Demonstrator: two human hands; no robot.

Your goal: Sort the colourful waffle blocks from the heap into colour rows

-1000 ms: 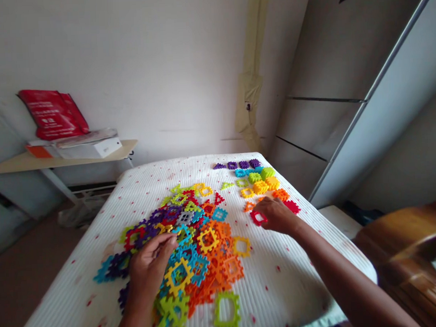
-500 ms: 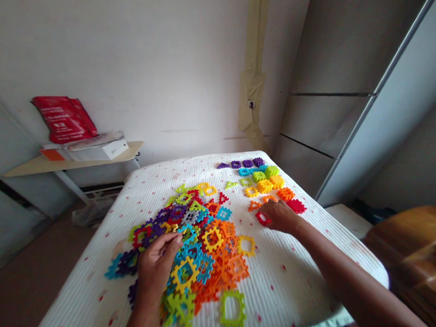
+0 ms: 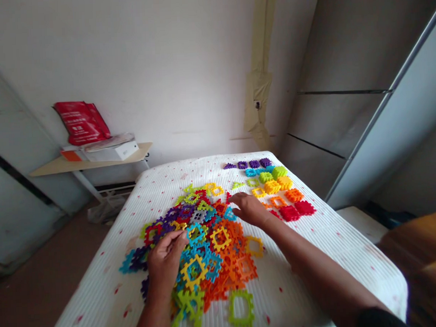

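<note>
My left hand is over the left part of a heap of toothed plastic building pieces. Thumb and fingers are pinched together, touching or just beside a blue square frame; what they hold, if anything, is hidden. At the heap's far right edge, my right hand reaches in palm down. Its thumb and fingers are apart, next to a red triangle piece that it partly covers. A blue window piece lies by its thumb. Beyond the right wrist are red stacked pieces.
Colour-grouped rows and stacks, among them yellow pieces and purple pieces, lie at the bed's far right. A green frame lies near the front edge. A side table stands at left, a wardrobe at right.
My right hand has moved left from the red frame beside the orange row to the heap's far edge. My left hand stays near the blue frame. The view has turned slightly left.
</note>
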